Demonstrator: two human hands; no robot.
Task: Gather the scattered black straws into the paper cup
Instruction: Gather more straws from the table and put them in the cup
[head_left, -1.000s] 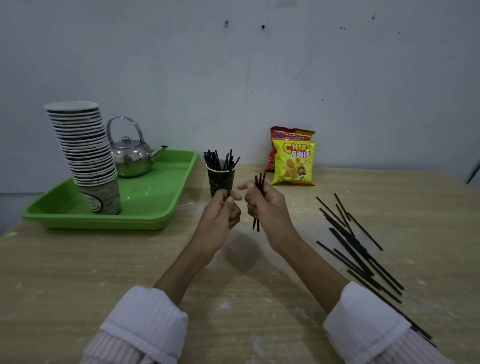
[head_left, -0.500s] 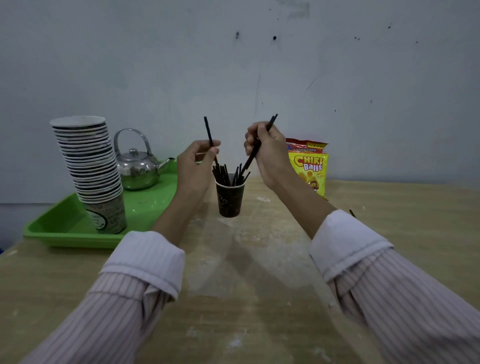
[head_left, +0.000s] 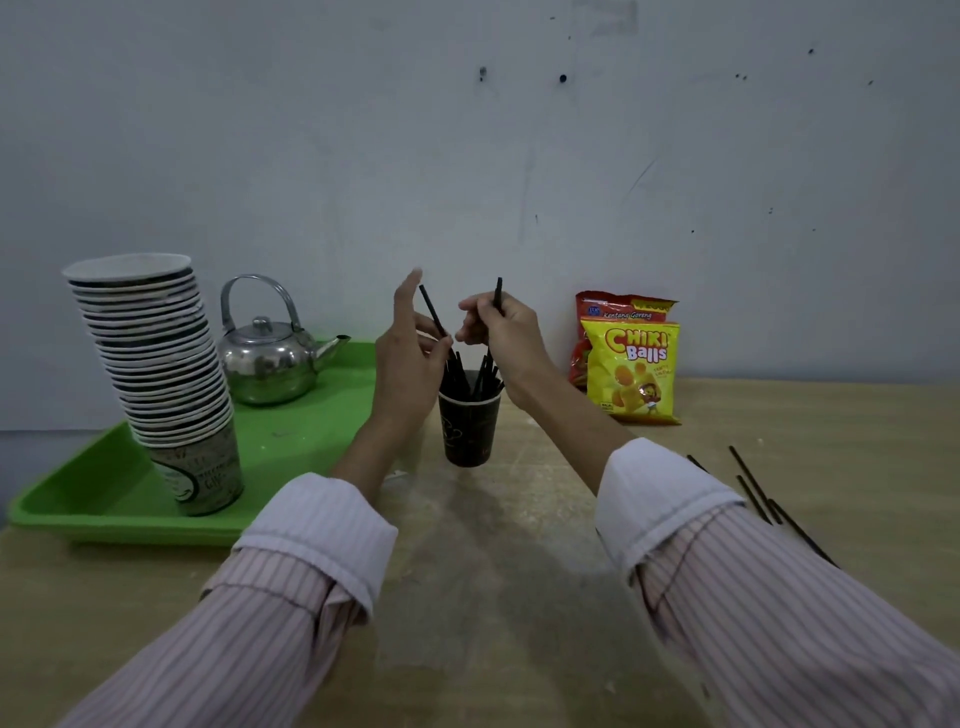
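Above the paper cup (head_left: 468, 428), my left hand (head_left: 410, 358) spreads open beside a leaning straw (head_left: 432, 312). My right hand (head_left: 501, 332) pinches another straw (head_left: 497, 294) upright over it.

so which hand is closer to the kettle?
Left. The left hand is just right of the steel kettle, beside the green tray. The right hand is farther right, past the dark paper cup, toward the snack bags.
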